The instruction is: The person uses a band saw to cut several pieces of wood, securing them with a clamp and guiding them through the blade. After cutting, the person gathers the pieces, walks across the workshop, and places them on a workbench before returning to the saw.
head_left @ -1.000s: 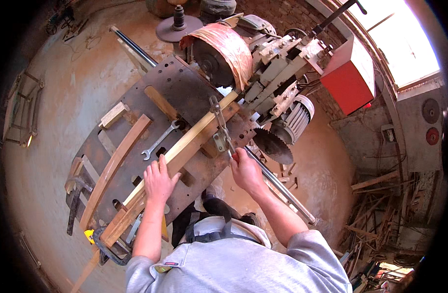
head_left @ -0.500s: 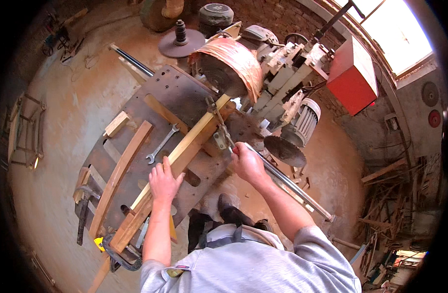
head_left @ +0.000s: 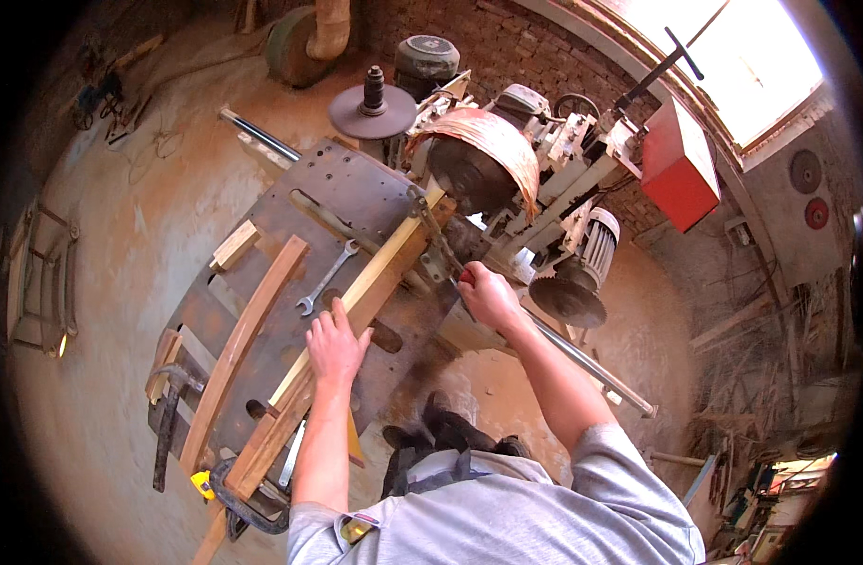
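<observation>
Across the dark metal table (head_left: 262,282) lies a long pale wooden strip (head_left: 379,273), set along a thicker brown board (head_left: 262,443). My left hand (head_left: 337,347) rests on the strip with its fingers stretched out. Farther along, a metal toggle clamp (head_left: 438,254) sits over the strip's far end. My right hand (head_left: 489,294) is closed at the clamp's handle, most of which the fingers hide. A wrench (head_left: 328,279) lies left of the strip. Beside it is a curved reddish wooden piece (head_left: 243,348).
Close beyond the strip's end stands a dark round blade (head_left: 464,174) under a torn, reddish cover (head_left: 483,137). A second toothed blade (head_left: 568,299) is exposed right of my right hand. A metal rail (head_left: 591,364) runs alongside. Near left lie a hammer (head_left: 170,424) and a C-clamp (head_left: 248,499).
The head view has shifted, so the machine's covered blade shows lower and farther right. My left hand stays on the strip, my right hand at the clamp handle.
</observation>
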Demonstrator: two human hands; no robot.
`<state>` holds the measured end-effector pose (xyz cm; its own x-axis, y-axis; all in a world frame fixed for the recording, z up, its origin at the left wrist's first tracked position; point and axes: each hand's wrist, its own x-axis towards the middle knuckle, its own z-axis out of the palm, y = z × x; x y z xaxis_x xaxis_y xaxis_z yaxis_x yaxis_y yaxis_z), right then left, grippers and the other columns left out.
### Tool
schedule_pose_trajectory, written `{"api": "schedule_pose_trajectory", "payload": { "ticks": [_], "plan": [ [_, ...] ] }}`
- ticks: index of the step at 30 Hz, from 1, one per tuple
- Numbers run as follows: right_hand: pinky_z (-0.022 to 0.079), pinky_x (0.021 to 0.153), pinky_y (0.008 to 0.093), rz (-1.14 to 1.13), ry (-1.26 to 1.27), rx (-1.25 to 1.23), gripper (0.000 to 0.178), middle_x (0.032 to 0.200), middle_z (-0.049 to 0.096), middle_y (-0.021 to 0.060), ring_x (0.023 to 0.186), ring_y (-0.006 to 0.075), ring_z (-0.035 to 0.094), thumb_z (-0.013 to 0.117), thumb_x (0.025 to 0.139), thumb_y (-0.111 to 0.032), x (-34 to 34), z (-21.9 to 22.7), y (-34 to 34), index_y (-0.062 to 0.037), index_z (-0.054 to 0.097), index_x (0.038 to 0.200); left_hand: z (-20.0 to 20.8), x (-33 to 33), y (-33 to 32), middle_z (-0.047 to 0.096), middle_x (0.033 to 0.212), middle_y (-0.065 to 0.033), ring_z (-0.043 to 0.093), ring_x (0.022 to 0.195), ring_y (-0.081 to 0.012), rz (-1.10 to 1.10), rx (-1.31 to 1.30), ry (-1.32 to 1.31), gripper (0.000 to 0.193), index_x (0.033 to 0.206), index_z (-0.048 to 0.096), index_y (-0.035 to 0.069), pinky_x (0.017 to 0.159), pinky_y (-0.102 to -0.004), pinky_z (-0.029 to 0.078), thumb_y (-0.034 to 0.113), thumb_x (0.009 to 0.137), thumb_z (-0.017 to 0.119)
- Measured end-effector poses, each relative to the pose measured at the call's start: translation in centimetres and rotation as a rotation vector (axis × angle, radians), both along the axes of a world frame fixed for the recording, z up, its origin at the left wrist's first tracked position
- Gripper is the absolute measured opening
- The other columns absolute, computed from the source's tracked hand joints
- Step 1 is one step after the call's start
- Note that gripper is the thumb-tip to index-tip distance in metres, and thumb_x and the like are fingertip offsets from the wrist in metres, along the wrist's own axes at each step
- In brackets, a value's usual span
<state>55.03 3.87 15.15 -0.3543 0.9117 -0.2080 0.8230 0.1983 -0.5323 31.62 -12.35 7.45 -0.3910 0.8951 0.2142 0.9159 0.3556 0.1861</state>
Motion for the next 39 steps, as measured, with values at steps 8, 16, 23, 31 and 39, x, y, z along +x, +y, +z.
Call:
{"api": "schedule_pose_trajectory", "payload": {
  "ticks": [8, 16, 23, 31, 39],
  "plan": [
    [0.05, 0.083, 0.0491, -0.02, 0.008, 0.004, 0.03, 0.098, 0.068, 0.0223, 0.096, 0.0413, 0.064, 0.06, 0.09, -0.023, -5.9, -0.4, 1.4, -0.0038, 0.059, 0.112, -2.0, -5.5, 2.0, 0.056, 0.1, -0.0121, 0.056, 0.093, -0.0292, -0.018, 0.014, 0.015, 0.088, 0.135, 0.047, 0.002, 0.079, -0.0418, 0.047, 0.046, 0.067, 0.081],
    [0.05, 0.081, 0.0511, -0.017, -0.017, -0.076, 0.033, 0.094, 0.067, 0.0266, 0.093, 0.0438, 0.064, 0.059, 0.091, -0.025, -13.9, -2.0, 4.8, -0.0026, 0.055, 0.115, -4.8, -13.1, 6.0, 0.056, 0.101, -0.0117, 0.058, 0.094, -0.0294, -0.01, 0.02, 0.029, 0.086, 0.134, 0.05, 0.003, 0.077, -0.0429, 0.048, 0.042, 0.065, 0.084],
    [0.051, 0.076, 0.0518, 0.01, -0.031, -0.064, 0.028, 0.088, 0.068, 0.0248, 0.086, 0.0424, 0.067, 0.057, 0.092, -0.023, -19.7, -3.0, 7.2, -0.0027, 0.053, 0.11, -6.5, -19.0, 9.1, 0.056, 0.102, -0.0121, 0.058, 0.094, -0.0299, -0.035, 0.035, 0.056, 0.087, 0.134, 0.05, 0.003, 0.077, -0.0431, 0.049, 0.042, 0.064, 0.084],
    [0.051, 0.076, 0.0526, 0.023, -0.027, -0.055, 0.026, 0.087, 0.068, 0.0255, 0.085, 0.043, 0.067, 0.054, 0.091, -0.021, -23.2, -3.4, 8.8, -0.001, 0.052, 0.109, -7.3, -22.7, 10.6, 0.054, 0.1, -0.0123, 0.057, 0.094, -0.0305, -0.043, 0.049, 0.038, 0.087, 0.135, 0.049, 0.003, 0.077, -0.0426, 0.048, 0.04, 0.064, 0.084],
    [0.049, 0.08, 0.0515, 0.008, -0.052, -0.117, 0.029, 0.094, 0.068, 0.025, 0.092, 0.0431, 0.065, 0.057, 0.091, -0.022, -25.5, -3.2, 10.0, -0.0019, 0.054, 0.112, -6.9, -24.8, 11.3, 0.055, 0.101, -0.0118, 0.057, 0.095, -0.03, -0.025, 0.032, 0.022, 0.087, 0.136, 0.049, 0.003, 0.077, -0.0423, 0.048, 0.041, 0.065, 0.083]
  ]
}}
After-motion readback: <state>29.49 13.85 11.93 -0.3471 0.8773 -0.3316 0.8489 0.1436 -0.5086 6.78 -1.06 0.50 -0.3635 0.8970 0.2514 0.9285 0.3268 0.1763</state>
